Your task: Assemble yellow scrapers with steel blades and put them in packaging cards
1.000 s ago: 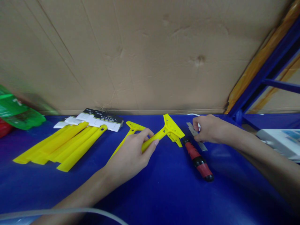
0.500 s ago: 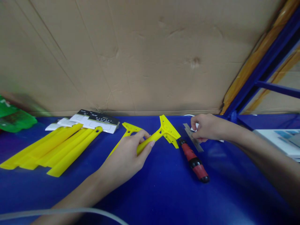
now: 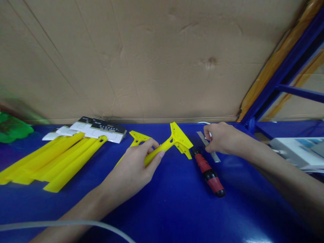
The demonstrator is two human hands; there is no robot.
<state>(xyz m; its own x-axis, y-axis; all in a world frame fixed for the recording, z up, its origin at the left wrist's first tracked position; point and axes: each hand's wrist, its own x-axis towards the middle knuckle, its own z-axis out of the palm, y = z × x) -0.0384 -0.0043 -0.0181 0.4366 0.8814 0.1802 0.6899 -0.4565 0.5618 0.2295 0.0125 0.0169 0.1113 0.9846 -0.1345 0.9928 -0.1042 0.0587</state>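
Note:
My left hand (image 3: 138,162) is closed round the handle of a yellow scraper (image 3: 165,145), whose wide head points away to the right. A second yellow plate shows under that head. Another yellow scraper (image 3: 138,136) lies behind my left hand, partly covered by it. On the right, my right hand (image 3: 222,140) has thumb and fingers pinched at a thin metal blade (image 3: 215,156); a small white bit shows by the fingers, too small to name. Between the hands rests a red and black screwdriver (image 3: 209,174), its tip end near the scraper head.
Several yellow scrapers (image 3: 73,162) with black and white cards (image 3: 107,131) lie in a row at left on the blue table (image 3: 172,209). A green object (image 3: 14,128) stands far left. A white device (image 3: 301,152) sits right, and a pale cable (image 3: 101,225) crosses the front.
The view has shifted slightly, with the things at left sliding further left. The blade has turned a little at my right fingers. My left hand keeps its hold on the scraper.

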